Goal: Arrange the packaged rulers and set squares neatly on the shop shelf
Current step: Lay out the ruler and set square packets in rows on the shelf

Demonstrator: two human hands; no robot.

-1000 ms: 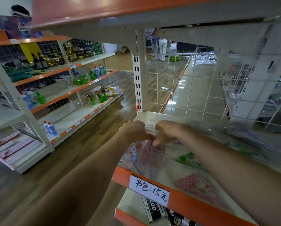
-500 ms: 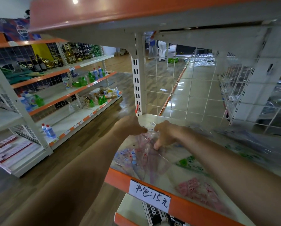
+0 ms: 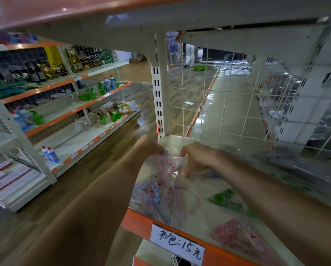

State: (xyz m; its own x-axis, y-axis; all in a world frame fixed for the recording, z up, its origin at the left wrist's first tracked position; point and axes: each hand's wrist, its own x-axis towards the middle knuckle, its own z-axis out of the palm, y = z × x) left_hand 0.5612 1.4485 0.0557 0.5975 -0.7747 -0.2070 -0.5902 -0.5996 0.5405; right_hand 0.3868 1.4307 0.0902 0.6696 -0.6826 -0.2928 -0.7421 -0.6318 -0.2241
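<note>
A clear plastic pack of pink and blue rulers and set squares [image 3: 160, 191] lies at the left end of the cream shop shelf [image 3: 197, 217]. My left hand [image 3: 151, 145] grips the pack's top left edge. My right hand [image 3: 197, 160] pinches its top right edge, fingers curled down into the plastic. A green pack [image 3: 228, 198] and a pink pack [image 3: 237, 239] lie flat further right on the same shelf. More clear packs [image 3: 295, 169] are blurred toward the back right.
The shelf has an orange front lip with a handwritten price tag [image 3: 177, 244]. A slotted white upright [image 3: 159, 100] and a wire mesh back [image 3: 228, 104] close the shelf behind. An upper shelf [image 3: 160, 20] hangs low overhead. Across the aisle stands a shelving unit with bottles [image 3: 103, 89].
Both hands have drawn the top of the pack slightly toward me and lifted it, crumpling the plastic. The view has tilted a little lower.
</note>
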